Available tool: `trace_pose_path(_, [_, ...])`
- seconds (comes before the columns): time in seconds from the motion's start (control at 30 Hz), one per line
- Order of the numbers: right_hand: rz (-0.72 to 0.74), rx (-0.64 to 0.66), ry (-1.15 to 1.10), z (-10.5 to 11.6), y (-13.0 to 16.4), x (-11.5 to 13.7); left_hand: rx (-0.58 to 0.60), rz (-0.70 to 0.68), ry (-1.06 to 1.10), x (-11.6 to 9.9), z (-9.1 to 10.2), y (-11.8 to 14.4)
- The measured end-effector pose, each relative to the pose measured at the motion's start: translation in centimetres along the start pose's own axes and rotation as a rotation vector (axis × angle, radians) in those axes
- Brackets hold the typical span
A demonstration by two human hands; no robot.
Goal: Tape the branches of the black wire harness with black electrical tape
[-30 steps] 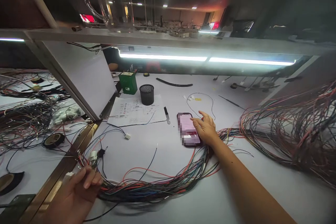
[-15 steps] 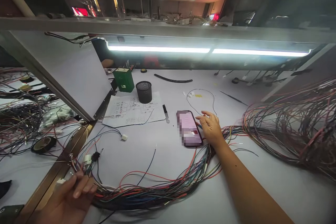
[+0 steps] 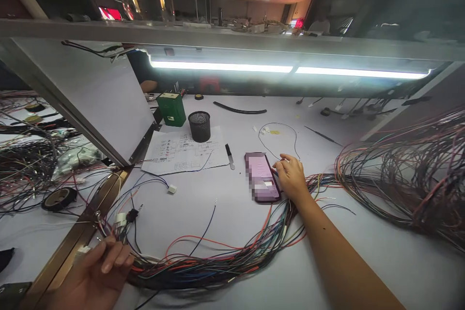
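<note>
A thick bundle of multicoloured wires [image 3: 218, 266] curves across the front of the white bench. My left hand [image 3: 105, 271] is curled round its left end, where a white connector [image 3: 120, 220] and a black connector [image 3: 132, 214] stick up. The fingers hide part of the wires there. My right hand [image 3: 290, 179] is beside the right edge of a phone [image 3: 263, 177] with a lit pink screen. Its fingers are bent and apart, the forefinger close to the phone. Wires pass beneath this hand.
A wiring diagram [image 3: 170, 155] lies under a black mesh cup [image 3: 199, 127], near a green box [image 3: 171, 109] and a small knife [image 3: 230, 156]. Loose wires [image 3: 410, 193] are heaped at right. A tape roll [image 3: 59, 198] sits left of the partition [image 3: 83, 92]. A shelf [image 3: 232, 34] crosses above.
The red patch on the phone screen is gone, and a white patch is there. My right hand's fingers have drawn slightly right, away from the phone. My left hand stays put.
</note>
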State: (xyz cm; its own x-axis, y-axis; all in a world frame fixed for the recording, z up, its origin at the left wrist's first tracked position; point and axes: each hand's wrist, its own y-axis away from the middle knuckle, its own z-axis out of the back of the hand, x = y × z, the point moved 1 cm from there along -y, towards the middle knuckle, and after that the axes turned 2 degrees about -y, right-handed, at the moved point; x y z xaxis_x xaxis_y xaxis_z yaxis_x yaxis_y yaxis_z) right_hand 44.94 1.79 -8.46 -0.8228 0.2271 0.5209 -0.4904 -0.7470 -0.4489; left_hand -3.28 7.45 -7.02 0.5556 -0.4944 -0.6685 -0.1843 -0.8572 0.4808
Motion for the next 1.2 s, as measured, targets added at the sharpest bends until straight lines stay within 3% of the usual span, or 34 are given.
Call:
trace_pose_path(0.93, [0.1, 0.178, 0.07, -0.2, 0.3, 1.4, -0.002, 0.013, 0.024, 0.0, 0.4, -0.1])
trace_pose_path(1.03, [-0.011, 0.097, -0.189, 0.0, 0.1, 1.1, -0.018, 0.01, 0.007, -0.1, 0.3, -0.1])
trace_pose_path(1.13, [-0.314, -0.199, -0.731, 0.3, -0.2, -0.7, -0.025, 0.016, 0.008, -0.1, 0.0, 0.0])
trace_pose_path(1.2, [-0.466, -0.359, -0.963, 0.6, -0.4, -2.5, -0.025, 0.02, 0.016, -0.2, -0.2, 0.1])
